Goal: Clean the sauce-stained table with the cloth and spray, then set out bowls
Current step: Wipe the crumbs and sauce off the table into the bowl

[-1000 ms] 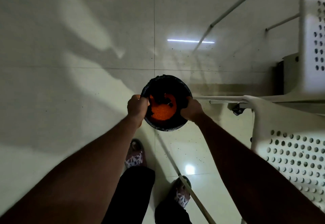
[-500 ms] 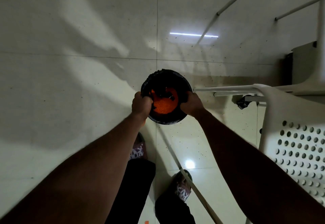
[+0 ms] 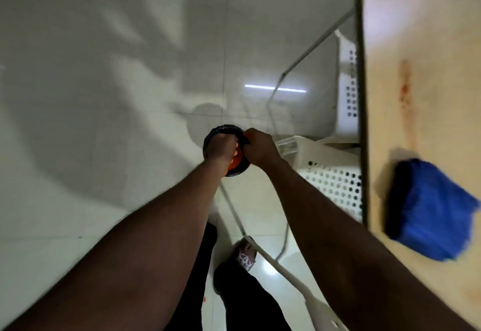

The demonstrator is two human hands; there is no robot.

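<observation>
A round black container [image 3: 221, 131] with an orange inside is held over the tiled floor in front of me. My left hand [image 3: 221, 148] reaches down into it and covers most of the orange. My right hand [image 3: 260, 147] grips its right rim. At the right stands a light wooden table [image 3: 442, 44] with a dark edge. A reddish sauce streak [image 3: 406, 101] runs along its top. A crumpled blue cloth [image 3: 429, 211] lies on the table near its front left edge, well to the right of my right arm. No spray or bowls are in view.
Two white perforated plastic chairs [image 3: 330, 182] stand pushed against the table's left edge, just right of my hands. Thin white chair legs [image 3: 307, 52] cross the glossy floor. My feet in patterned slippers [image 3: 246, 252] are below.
The view has swung right, bringing the table, stain and blue cloth into sight. My left hand moved from the container's left rim to inside it. The right hand still holds the rim.
</observation>
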